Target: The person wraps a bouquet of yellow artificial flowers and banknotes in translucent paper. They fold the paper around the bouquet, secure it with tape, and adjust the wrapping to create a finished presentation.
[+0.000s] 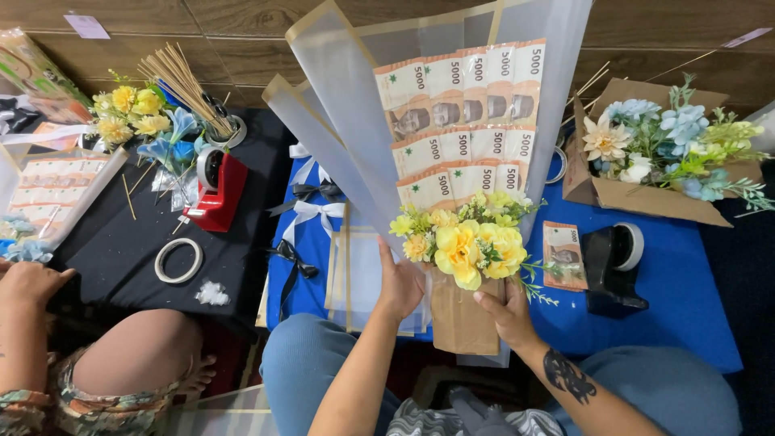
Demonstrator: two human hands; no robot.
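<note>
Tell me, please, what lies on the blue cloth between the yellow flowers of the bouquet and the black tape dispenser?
A loose banknote lies there, seen in the head view.

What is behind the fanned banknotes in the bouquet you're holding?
Translucent grey wrapping sheets with tan edges stand behind the banknotes. Yellow flowers cover the notes' lower ends, and the notes hide whatever holds them up.

Frosted matt plastic wrap [339, 105] (translucent), brown paper base [460, 319], paper banknotes [460, 121].
</note>
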